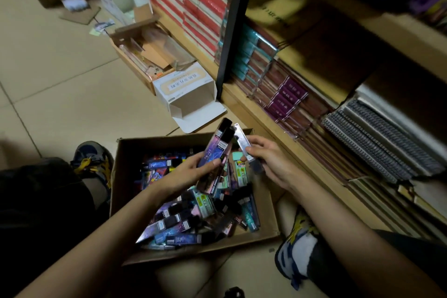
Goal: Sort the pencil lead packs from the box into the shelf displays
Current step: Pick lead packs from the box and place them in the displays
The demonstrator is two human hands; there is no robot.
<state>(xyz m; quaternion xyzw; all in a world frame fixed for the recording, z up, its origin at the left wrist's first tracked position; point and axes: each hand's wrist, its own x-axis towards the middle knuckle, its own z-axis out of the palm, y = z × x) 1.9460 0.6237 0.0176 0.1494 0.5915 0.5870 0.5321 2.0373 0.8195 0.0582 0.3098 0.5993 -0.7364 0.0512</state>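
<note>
Sitting on pale floor tiles: a brown cardboard box (125, 176), open-topped, with matte walls. Inside is a loose heap of lead packs (193, 220), slim, flat and glossy, in purple, teal and black. The left hand (191, 172) is above the box, fingers curled round a bunch of purple-and-black packs (216, 150) held upright. The right hand (268, 162) is just beside it, thumb and fingers pinching a single shiny pack (244, 144), tilted. A wooden shelf (266, 116) stands to the right, crammed with stacked stationery. A white carton (186, 89), flaps open, lies beyond the box. A shoe (297, 244) rests near the box's right corner.
</note>
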